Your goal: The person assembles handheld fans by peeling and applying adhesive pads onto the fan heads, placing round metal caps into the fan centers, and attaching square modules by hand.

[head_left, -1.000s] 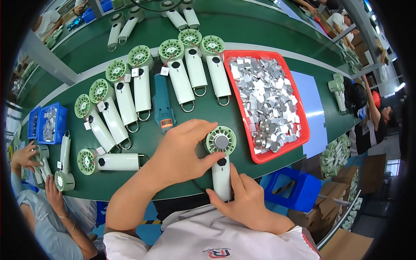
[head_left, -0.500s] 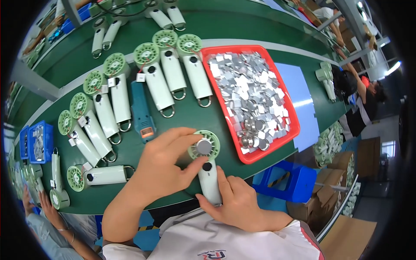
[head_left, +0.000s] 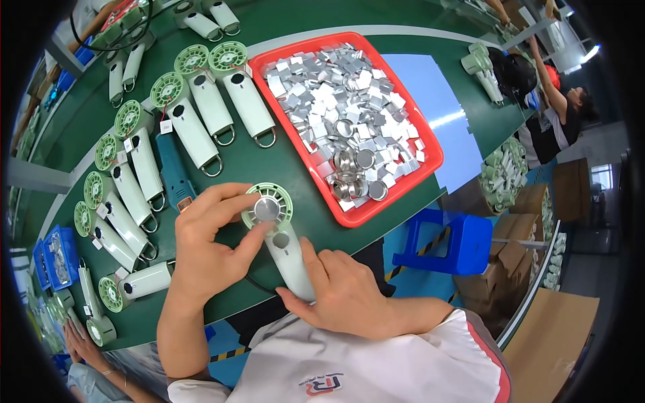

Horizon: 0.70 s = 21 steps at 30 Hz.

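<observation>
A pale green handheld fan (head_left: 290,262) lies tilted in front of me, its round slotted head pointing away. At the centre of the head sits a round silver disc (head_left: 268,209). My left hand (head_left: 213,235) grips the head from the left, thumb and forefinger bent at the disc's edge; whether they press on the disc or the ring around it I cannot tell. My right hand (head_left: 349,290) holds the handle from the right, its thumb near the bottom end. To the left of my left hand lies a teal power screwdriver (head_left: 176,171), partly hidden.
A red tray (head_left: 435,158) of silver squares and round discs stands right of the fan. Several similar fans (head_left: 191,134) lie in a row on the green table (head_left: 282,178). Blue bins (head_left: 59,258) and a co-worker's hands (head_left: 84,346) are at left; a blue stool (head_left: 463,245) stands beyond the edge.
The view has shifted, so the table's things appear farther left and higher. Both hands keep hold of the same fan, with the disc still in its head.
</observation>
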{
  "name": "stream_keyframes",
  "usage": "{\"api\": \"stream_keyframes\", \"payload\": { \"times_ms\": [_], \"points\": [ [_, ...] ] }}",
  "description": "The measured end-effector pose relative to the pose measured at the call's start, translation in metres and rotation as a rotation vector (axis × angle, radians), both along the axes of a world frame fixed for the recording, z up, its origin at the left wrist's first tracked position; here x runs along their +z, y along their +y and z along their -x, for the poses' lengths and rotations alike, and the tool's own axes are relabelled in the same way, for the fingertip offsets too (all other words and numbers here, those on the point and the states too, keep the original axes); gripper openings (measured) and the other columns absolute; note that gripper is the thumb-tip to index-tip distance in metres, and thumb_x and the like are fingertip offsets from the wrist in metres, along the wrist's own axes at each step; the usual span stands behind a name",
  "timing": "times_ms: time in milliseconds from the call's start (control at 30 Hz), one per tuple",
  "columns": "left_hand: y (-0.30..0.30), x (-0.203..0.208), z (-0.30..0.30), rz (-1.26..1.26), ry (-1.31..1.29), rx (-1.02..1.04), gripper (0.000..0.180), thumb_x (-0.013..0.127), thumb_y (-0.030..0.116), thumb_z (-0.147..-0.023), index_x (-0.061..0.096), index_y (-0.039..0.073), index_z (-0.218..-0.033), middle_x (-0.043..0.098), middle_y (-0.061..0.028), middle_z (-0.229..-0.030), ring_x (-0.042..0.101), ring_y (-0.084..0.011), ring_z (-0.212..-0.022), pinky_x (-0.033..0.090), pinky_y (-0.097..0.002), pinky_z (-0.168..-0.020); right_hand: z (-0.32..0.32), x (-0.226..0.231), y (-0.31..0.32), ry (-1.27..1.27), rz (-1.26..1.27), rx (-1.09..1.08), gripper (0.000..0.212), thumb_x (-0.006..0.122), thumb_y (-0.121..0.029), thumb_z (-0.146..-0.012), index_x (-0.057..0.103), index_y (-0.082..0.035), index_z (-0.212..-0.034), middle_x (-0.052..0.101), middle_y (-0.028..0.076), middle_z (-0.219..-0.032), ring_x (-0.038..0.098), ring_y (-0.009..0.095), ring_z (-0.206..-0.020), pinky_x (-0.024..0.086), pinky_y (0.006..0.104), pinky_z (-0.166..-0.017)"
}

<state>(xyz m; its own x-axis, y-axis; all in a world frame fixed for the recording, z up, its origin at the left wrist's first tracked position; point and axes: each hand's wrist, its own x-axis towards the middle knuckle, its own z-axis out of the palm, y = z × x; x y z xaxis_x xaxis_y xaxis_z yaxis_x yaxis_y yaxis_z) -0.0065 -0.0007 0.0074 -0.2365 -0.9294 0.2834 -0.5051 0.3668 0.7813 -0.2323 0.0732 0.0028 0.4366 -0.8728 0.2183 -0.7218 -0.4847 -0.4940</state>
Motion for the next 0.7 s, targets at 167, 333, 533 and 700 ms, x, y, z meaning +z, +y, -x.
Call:
{"api": "stream_keyframes", "payload": {
  "times_ms": [167,333,533,700],
  "points": [
    [-0.001,0.001,-0.002,-0.047,0.013,-0.035,0.045,0.089,0.001,-0.078,0.079,0.0,-0.122,0.076,-0.0168,-0.126,0.077,-0.0226,-0.107,0.064,-0.0308,-0.084,-0.001,0.003,-0.001,-0.036,0.002,-0.014,0.075,0.089,-0.036,-0.085,0.065,0.018,-0.13,0.06,0.012,-0.079,0.061,0.026,-0.063,0.053,0.0369,-0.054],
    [0.001,-0.002,-0.003,-0.099,0.122,0.054,0.04,0.086,0.001,-0.077,0.08,0.0,-0.117,0.078,-0.0182,-0.125,0.08,-0.0267,-0.103,0.066,-0.0331,-0.084,-0.003,0.001,-0.002,-0.05,-0.001,0.005,0.075,0.09,-0.036,-0.084,0.065,0.018,-0.13,0.061,0.014,-0.079,0.061,0.026,-0.063,0.054,0.0376,-0.054],
    [-0.002,0.001,-0.011,-0.132,0.047,-0.038,0.044,0.08,-0.003,-0.08,0.078,0.001,-0.124,0.076,-0.0178,-0.129,0.078,-0.0249,-0.111,0.065,-0.0328,-0.091,0.008,0.005,-0.009,-0.054,0.021,-0.025,0.076,0.094,-0.04,-0.082,0.069,0.011,-0.132,0.064,0.012,-0.08,0.065,0.026,-0.066,0.055,0.0366,-0.058],
    [-0.001,0.001,-0.007,-0.105,0.075,-0.014,0.041,0.084,-0.001,-0.08,0.079,0.001,-0.121,0.079,-0.0164,-0.126,0.08,-0.0252,-0.103,0.066,-0.0322,-0.089,0.02,0.015,-0.056,-0.217,0.194,0.074,0.046,0.09,0.0,-0.083,0.078,0.001,-0.127,0.068,0.01,-0.089,0.066,0.021,-0.07,0.052,0.0326,-0.058]
  ]
}}
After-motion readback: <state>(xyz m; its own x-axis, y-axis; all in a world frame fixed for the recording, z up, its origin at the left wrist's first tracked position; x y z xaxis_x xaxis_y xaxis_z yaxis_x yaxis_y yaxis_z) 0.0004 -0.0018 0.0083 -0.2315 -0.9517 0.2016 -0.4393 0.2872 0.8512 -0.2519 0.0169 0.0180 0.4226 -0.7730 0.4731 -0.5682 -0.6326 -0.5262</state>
